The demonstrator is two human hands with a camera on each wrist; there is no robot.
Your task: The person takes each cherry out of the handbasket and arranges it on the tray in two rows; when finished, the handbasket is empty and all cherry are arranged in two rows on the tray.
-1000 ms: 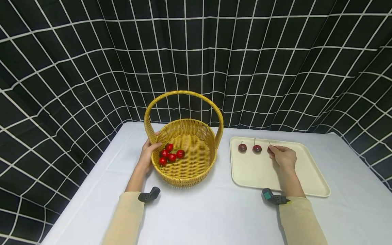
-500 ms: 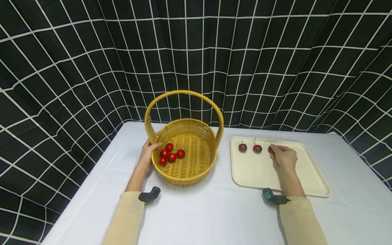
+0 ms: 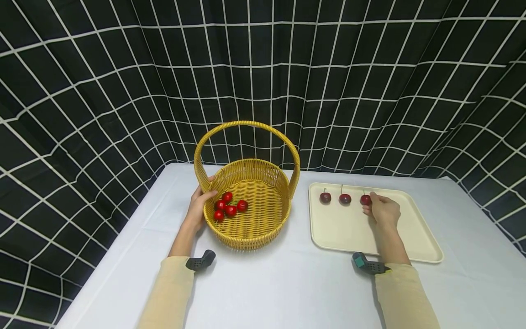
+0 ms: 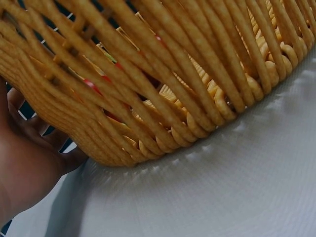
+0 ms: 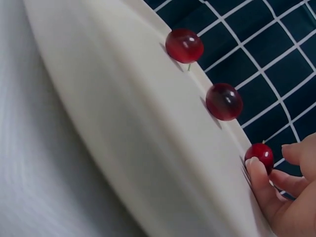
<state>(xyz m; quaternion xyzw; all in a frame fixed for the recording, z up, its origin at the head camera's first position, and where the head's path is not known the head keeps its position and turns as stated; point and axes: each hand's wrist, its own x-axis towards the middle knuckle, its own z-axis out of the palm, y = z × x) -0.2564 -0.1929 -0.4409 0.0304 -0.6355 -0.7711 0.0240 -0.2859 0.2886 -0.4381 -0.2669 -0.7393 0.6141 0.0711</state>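
My left hand [image 3: 198,208] holds the left side of a yellow wicker basket [image 3: 246,240], thumb over the rim near the base of the tall handle. Inside, several bright red cherries [image 3: 230,211] are grouped at the left. On the cream tray [image 3: 341,233], two dark cherries [image 3: 325,198] with stems stand in a row along the back. A third cherry [image 5: 260,154] is at the row's right end, beside my right hand [image 3: 384,211]. In the right wrist view the thumb overlaps this cherry, while the index fingertip is apart from it.
A white cloth [image 3: 279,288] covers the table. Black curtain with a white grid [image 3: 263,82] hangs behind and at both sides. The basket's handle [image 3: 246,123] arches high over its opening. Each wrist wears a dark strapped device [image 3: 201,262].
My right hand has shifted slightly right and its fingers have loosened, so more of the third cherry shows. The left hand and basket look unchanged.
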